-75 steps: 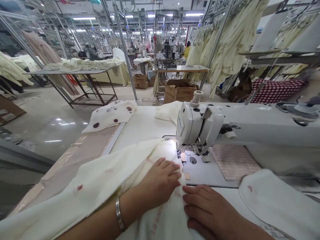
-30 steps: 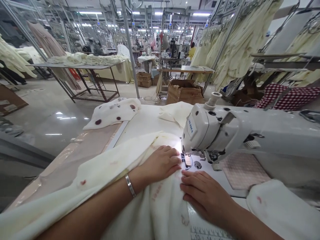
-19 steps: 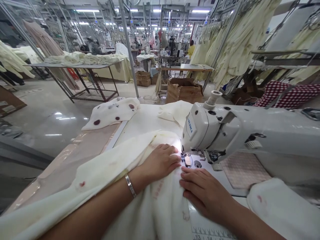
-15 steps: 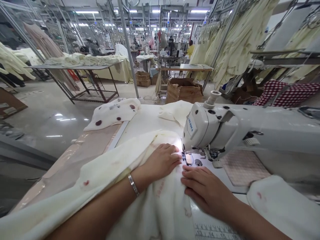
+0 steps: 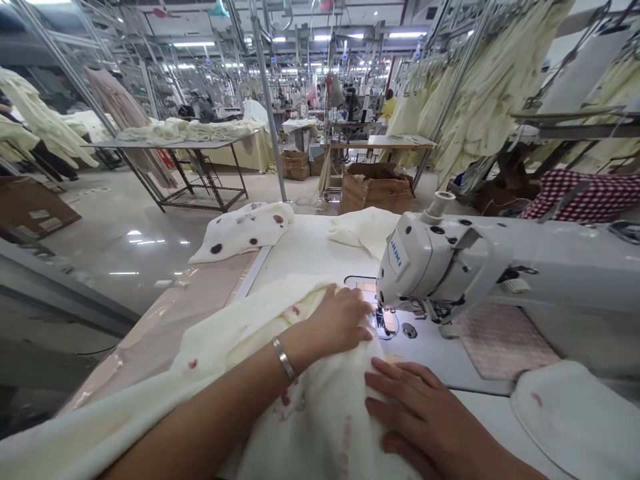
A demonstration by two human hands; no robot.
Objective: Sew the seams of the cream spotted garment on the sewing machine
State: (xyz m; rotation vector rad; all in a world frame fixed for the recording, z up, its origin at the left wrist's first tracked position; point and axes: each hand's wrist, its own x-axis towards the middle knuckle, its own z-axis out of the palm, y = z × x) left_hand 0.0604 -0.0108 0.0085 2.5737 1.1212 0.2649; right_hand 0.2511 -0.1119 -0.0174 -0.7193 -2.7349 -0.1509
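My left hand (image 5: pixel 343 321) is bent over a cream fleece fabric (image 5: pixel 320 413) with small reddish prints, its fingers gripping the edge just left of the presser foot (image 5: pixel 384 323) of a white sewing machine (image 5: pixel 425 260). The thumb points toward the foot. Lower and to the right, my right hand (image 5: pixel 420 407) rests on the same fabric's right edge with its fingers spread. The fabric lies in folds under my left forearm and hangs toward me. Its edge sits beside the foot; whether any of it lies under the needle I cannot tell.
A spotted white cloth piece (image 5: pixel 245 230) lies at the table's far left, and a cream piece (image 5: pixel 365 227) behind the machine head. Another cream piece (image 5: pixel 575 413) lies at right. Beyond are a cardboard box (image 5: pixel 375 190), a side table (image 5: pixel 175 142) and hanging garments (image 5: pixel 495 93).
My right hand has moved down toward me, its fingers spreading. The fabric has shifted toward me too, baring more of the machine bed by the foot. The camera view has tilted slightly.
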